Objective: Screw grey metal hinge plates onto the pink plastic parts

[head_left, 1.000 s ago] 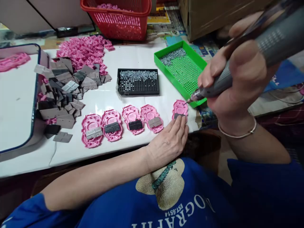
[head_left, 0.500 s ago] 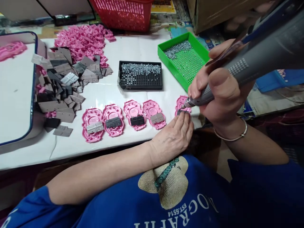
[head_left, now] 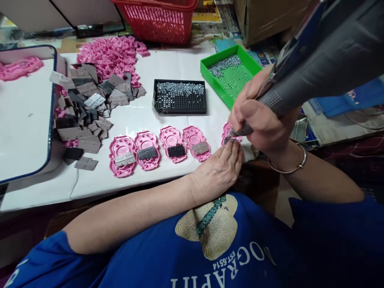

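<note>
My right hand [head_left: 264, 116] is wrapped round a grey electric screwdriver [head_left: 318, 68], its tip down at a dark plate [head_left: 230, 141] on a pink shell [head_left: 225, 129]. The fingers of my left hand [head_left: 220, 168] lie pressed together on the near end of that plate and partly hide the shell. To the left, several pink shells stand in a row, each with a plate across it: light grey [head_left: 125, 159], dark grey [head_left: 147, 153], black [head_left: 176, 151] and taupe [head_left: 201, 148].
Behind the row are a black screw tray [head_left: 180, 108] and a green screw tray [head_left: 217, 90]. Loose plates [head_left: 87, 144] and pink parts [head_left: 108, 56] are heaped at the left, beside a white tray [head_left: 24, 120]. A red basket [head_left: 162, 24] stands at the back.
The screwdriver and my right hand have moved slightly left and the tool stands steeper, its tip nearer my left fingertips. My left hand stays on the plate. The view has shifted a little.
</note>
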### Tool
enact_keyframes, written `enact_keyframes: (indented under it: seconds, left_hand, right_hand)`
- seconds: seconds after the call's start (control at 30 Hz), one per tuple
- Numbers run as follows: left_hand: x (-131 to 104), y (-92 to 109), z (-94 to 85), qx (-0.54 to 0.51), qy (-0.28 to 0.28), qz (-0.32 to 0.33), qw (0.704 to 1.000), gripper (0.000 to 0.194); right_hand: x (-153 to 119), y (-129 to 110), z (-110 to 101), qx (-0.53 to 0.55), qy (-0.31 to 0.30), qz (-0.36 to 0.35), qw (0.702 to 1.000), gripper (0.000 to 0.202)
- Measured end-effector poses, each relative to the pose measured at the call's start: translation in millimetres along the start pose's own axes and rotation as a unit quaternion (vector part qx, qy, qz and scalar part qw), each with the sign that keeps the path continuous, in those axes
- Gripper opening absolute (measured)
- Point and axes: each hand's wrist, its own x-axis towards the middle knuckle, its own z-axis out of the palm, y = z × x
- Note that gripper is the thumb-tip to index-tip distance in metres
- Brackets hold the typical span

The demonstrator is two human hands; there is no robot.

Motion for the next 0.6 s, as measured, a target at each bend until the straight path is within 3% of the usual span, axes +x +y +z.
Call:
enact_keyframes:
  seconds: [0.1,0.37,0.5,0.6]
  left_hand:
    - [0,0,1.2,0.001,0.005,-0.004,1.0,0.046]
    - [3,2,5.0,-0.01,0.016,-0.009,1.0,0.044]
    - [-6,-10,-7.0,-0.044,0.037,-0.006,0.998,0.04]
    - [-26,-27,-21.9,-0.065,0.074,-0.02,0.995,0.036]
  right_hand:
    - [4,3,-1,0.08,0.02,-0.061,0.995,0.017]
    - [12,-7,3,0.082,0.051,-0.079,0.992,0.024]
    - [13,-11,3,0.107,0.068,-0.098,0.987,0.025]
    - [17,-8,-6,0.091,0.118,-0.137,0.979,0.028]
